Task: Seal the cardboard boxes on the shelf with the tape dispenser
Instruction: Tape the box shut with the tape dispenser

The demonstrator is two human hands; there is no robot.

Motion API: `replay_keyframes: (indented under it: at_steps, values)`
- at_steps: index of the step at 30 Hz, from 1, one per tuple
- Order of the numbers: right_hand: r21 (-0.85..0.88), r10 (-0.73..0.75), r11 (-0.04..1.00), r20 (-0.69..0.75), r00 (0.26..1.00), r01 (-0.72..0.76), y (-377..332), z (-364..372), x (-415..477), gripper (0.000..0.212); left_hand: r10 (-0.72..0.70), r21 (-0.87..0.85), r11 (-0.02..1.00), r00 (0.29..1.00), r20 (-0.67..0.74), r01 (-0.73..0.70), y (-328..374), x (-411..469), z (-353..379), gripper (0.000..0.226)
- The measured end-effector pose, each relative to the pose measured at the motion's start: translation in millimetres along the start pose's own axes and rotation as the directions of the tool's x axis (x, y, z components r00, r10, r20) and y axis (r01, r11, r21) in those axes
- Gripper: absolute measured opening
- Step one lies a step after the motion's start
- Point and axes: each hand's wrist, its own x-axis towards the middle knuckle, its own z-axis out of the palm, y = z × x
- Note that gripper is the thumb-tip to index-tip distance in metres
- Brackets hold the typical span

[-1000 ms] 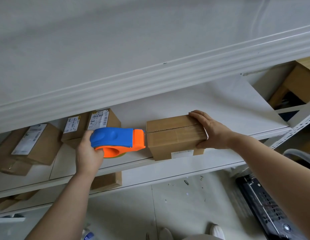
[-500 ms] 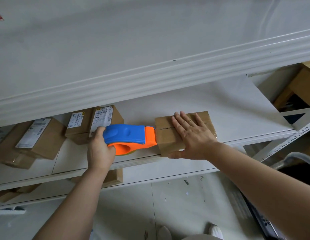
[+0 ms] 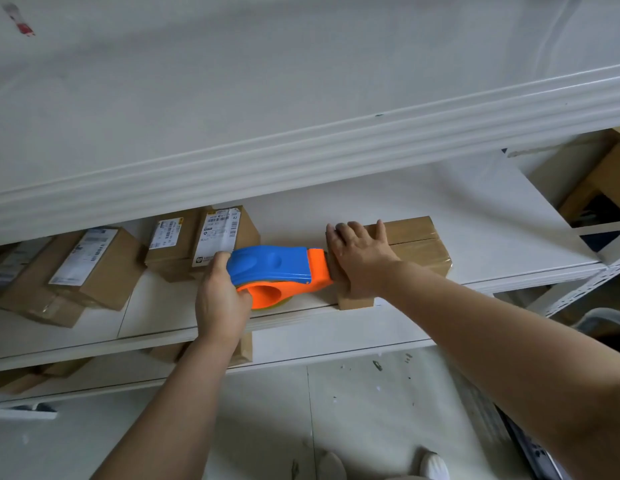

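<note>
Two bare hands worked at the white shelf [image 3: 422, 188]. The left grip [image 3: 220, 303] was curled tight round the left end of the blue-and-orange tape dispenser [image 3: 277, 268]. The dispenser's orange nose touched the left end of a cardboard box [image 3: 419, 244], which sat at the shelf's near edge. The right grip [image 3: 362, 259] lay open on the left part of the box's top, fingers straight and pressing, clasping nothing. To the left of the dispenser and farther back, several labelled boxes [image 3: 225, 233] sat on the same shelf.
</note>
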Motion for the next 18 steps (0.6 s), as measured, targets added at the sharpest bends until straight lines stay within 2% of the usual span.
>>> replay_keyframes:
  at_steps: [3,5,7,9,11,14,16,18]
  values:
    - [0.083,-0.003,0.996,-0.053,0.999,0.007,9.2,-8.3,-7.7,0.121,0.005,-0.029,1.0,1.0,-0.01,-0.005,4.3,-3.4,-10.2,0.051]
    - [0.275,-0.011,0.96,-0.133,0.991,0.048,22.4,-16.0,-20.9,0.126,0.004,-0.177,0.984,1.0,-0.023,-0.008,12.8,-5.6,-19.7,0.045]
    - [0.529,0.0,0.84,-0.224,0.975,0.121,35.7,-20.8,-37.5,0.133,0.005,-0.313,0.95,0.999,-0.035,-0.016,26.5,-7.3,-28.3,0.042]
    - [0.697,0.017,0.69,-0.286,0.958,0.196,48.9,-18.0,-48.9,0.134,0.047,-0.322,0.945,0.998,-0.045,-0.059,43.3,-8.8,-31.2,0.045]
    - [0.81,0.044,0.548,-0.278,0.96,0.21,63.9,-10.8,-52.3,0.132,0.09,-0.298,0.948,0.993,-0.081,-0.11,60.2,-7.6,-28.9,0.047]
    - [0.912,0.042,0.379,-0.187,0.981,0.158,88.6,-3.2,-58.8,0.134,0.137,-0.31,0.935,0.982,-0.128,-0.171,88.7,-7.1,-22.7,0.048]
    - [0.917,0.028,0.383,-0.132,0.991,0.111,104.4,-2.9,-67.3,0.138,0.177,-0.326,0.924,0.979,-0.099,-0.2,109.0,-11.7,-19.2,0.042]
    - [0.851,0.008,0.511,-0.139,0.99,0.116,112.7,-9.1,-73.1,0.145,0.215,-0.338,0.913,0.974,-0.075,-0.228,123.6,-18.4,-16.3,0.038]
